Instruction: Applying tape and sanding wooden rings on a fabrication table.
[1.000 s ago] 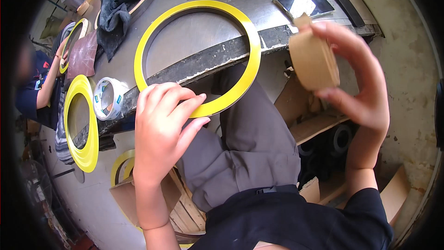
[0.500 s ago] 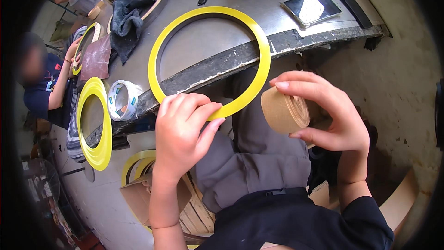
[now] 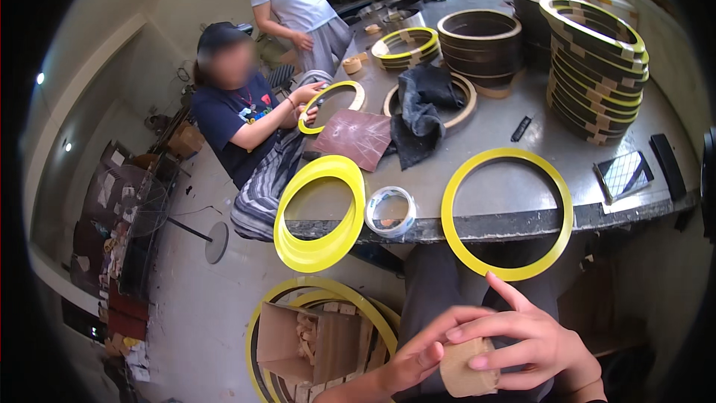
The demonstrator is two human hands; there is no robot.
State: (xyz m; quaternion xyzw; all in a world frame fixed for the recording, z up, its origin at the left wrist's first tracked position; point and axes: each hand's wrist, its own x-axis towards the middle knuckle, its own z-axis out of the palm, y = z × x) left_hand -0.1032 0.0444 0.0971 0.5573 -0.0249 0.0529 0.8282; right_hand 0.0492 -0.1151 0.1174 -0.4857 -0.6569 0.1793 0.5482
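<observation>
My right hand (image 3: 541, 347) grips a roll of brown tape (image 3: 464, 379) low in front of me, its index finger raised off the roll. My left hand (image 3: 414, 354) is closed at the roll's upper left side, thumb and fingers against it; the motion blurs it slightly. Just beyond my hands, a yellow-faced ring (image 3: 450, 227) with a dark inner wall lies on the table's front edge, its near part jutting over my lap. Neither hand touches it. To its left are a white tape roll (image 3: 410, 213) and a stack of yellow rings (image 3: 321, 254).
A phone (image 3: 625, 175), a black cutter (image 3: 521, 129), a dark cloth (image 3: 421, 116) and a tall stack of rings (image 3: 597, 93) stand or lie on the table (image 3: 485, 134). A co-worker (image 3: 242, 119) at left holds a ring; another person (image 3: 294, 0) stands behind. A cardboard box (image 3: 287, 343) sits below.
My view has tilted up and left. My left hand has let go of the yellow ring and moved to the brown tape roll, which my right hand has brought lower, nearer my body.
</observation>
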